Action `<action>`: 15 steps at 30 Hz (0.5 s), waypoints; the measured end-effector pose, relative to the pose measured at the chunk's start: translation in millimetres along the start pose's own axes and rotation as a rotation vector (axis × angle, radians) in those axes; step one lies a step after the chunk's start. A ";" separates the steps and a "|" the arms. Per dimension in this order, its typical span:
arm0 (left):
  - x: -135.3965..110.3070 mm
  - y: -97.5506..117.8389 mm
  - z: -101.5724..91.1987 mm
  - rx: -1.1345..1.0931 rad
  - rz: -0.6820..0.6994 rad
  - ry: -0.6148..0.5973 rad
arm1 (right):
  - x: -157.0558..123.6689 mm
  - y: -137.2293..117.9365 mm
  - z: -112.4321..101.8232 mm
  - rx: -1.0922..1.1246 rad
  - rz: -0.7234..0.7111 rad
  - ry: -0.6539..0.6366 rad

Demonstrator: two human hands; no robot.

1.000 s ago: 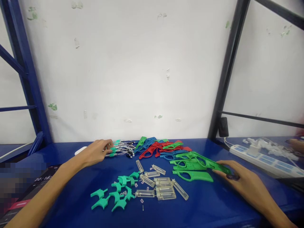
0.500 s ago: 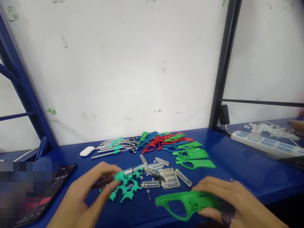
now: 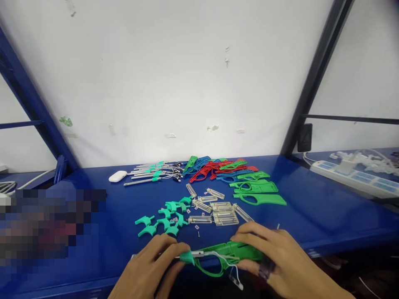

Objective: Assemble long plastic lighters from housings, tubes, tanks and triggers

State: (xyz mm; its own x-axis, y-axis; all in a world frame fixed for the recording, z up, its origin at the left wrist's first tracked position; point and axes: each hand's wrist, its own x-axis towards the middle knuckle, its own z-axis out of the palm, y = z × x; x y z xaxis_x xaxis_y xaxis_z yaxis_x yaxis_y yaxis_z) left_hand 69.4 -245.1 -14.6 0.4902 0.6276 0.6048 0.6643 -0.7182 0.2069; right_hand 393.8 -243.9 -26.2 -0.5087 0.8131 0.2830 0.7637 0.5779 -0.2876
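My right hand [image 3: 274,259] is closed round a green plastic gun-shaped shell [image 3: 226,256] at the near edge of the blue bench [image 3: 311,211]. My left hand [image 3: 152,268] pinches a thin metal rod with a teal collar [image 3: 188,256] and lays it along the top of that shell. A white wire [image 3: 232,265] with a small plug hangs from the shell. Beyond my hands lie several teal trigger pieces [image 3: 162,218] and several clear plastic tubes [image 3: 218,211].
Farther back sit a pile of green, red and blue shells [image 3: 240,178], a bundle of wired rods [image 3: 152,172] and a small white case [image 3: 117,176]. A white power strip [image 3: 352,176] lies at the right. Blue and black frame posts flank the white wall.
My left hand took a rod from the bundle and my right hand took a green shell from the pile. Both came to the near edge, where rod and shell now meet.
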 end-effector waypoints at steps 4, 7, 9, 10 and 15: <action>-3.9 -2.9 -1.0 0.080 0.016 -0.016 | 1.4 0.0 0.4 0.007 -0.001 0.004; -4.1 -3.0 -4.7 0.107 0.021 -0.027 | 2.3 -0.4 0.6 0.002 -0.001 0.017; -3.5 -2.3 -8.3 0.124 0.029 -0.020 | 2.3 -0.1 0.6 -0.001 -0.004 0.026; -2.9 -1.9 -10.1 0.129 0.034 -0.013 | 2.0 0.3 0.7 -0.004 -0.005 0.031; -1.7 -1.2 -14.7 0.084 0.048 -0.011 | -0.2 2.5 2.7 0.000 -0.008 0.046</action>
State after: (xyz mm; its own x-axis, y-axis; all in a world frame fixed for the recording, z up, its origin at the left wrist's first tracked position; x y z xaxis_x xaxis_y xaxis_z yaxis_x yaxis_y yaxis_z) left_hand 59.5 -249.7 -4.6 0.5284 0.5971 0.6036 0.6848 -0.7200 0.1127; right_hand 394.8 -242.4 -29.4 -0.4962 0.8042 0.3273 0.7595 0.5847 -0.2853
